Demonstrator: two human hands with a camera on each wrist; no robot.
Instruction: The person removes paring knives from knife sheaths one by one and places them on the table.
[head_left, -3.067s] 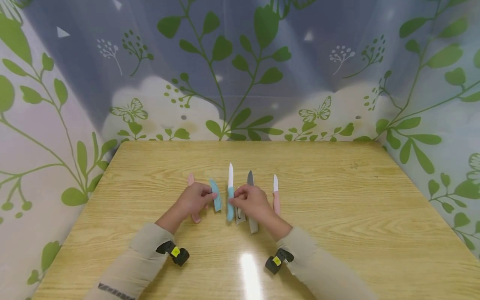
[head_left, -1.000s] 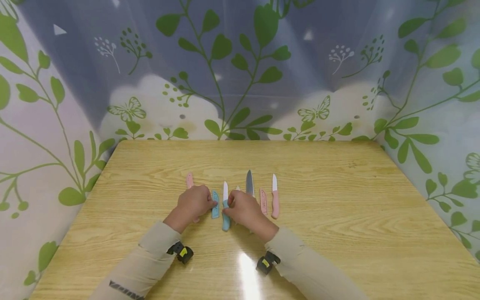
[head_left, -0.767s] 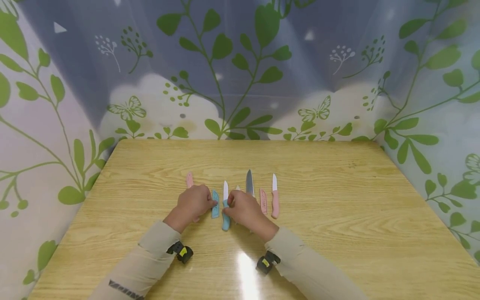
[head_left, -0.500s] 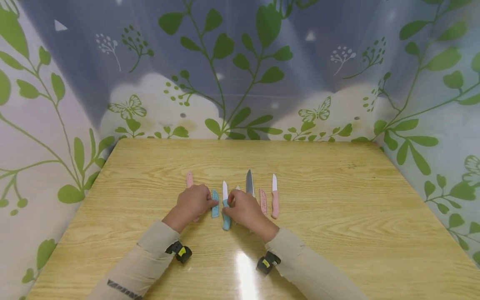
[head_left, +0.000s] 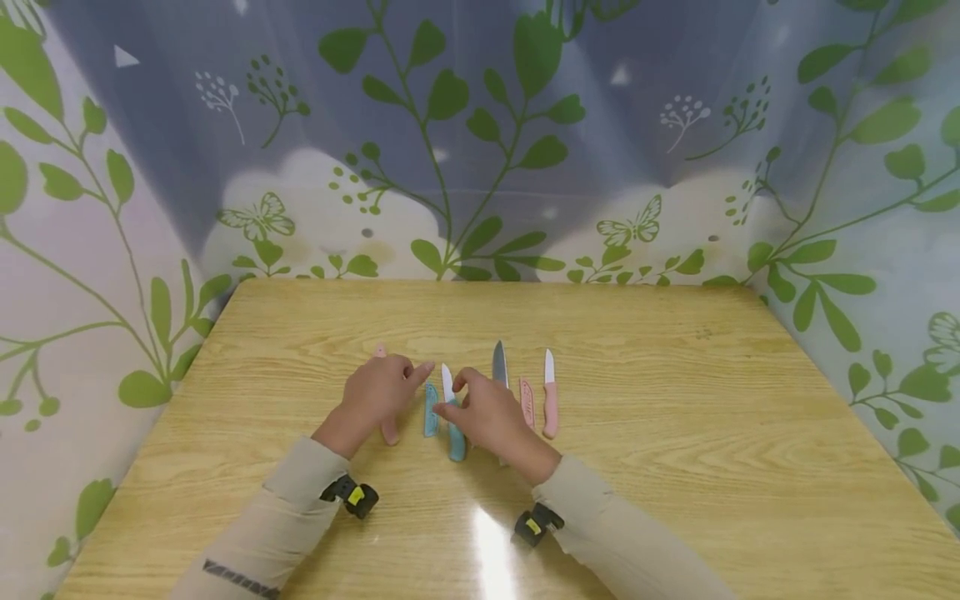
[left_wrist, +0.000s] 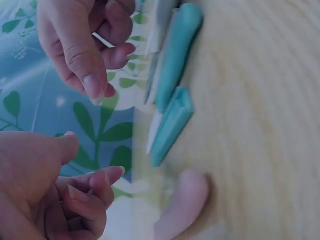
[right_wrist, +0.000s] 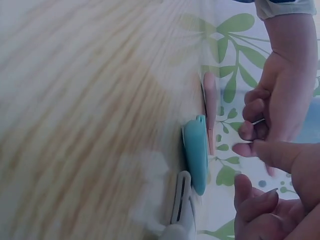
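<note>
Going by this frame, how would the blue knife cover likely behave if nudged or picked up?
The blue cover is probably light for its size, since its open end looks hollow. It would likely feel stiff rather than floppy, judging by its crisp, straight edges. Lying on its broad side on the table, it would probably slide rather than roll.

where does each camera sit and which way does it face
Head: on the head, facing forward and down over the table to the leafy backdrop; left hand, right hand and beige sleeves show.
Left wrist: on that wrist, facing across the table; left hand near, right hand beyond.
Right wrist: on that wrist, facing across toward the left hand and its sleeve; right hand near.
Shared: head and left wrist both show the blue knife and blue sheath.
</note>
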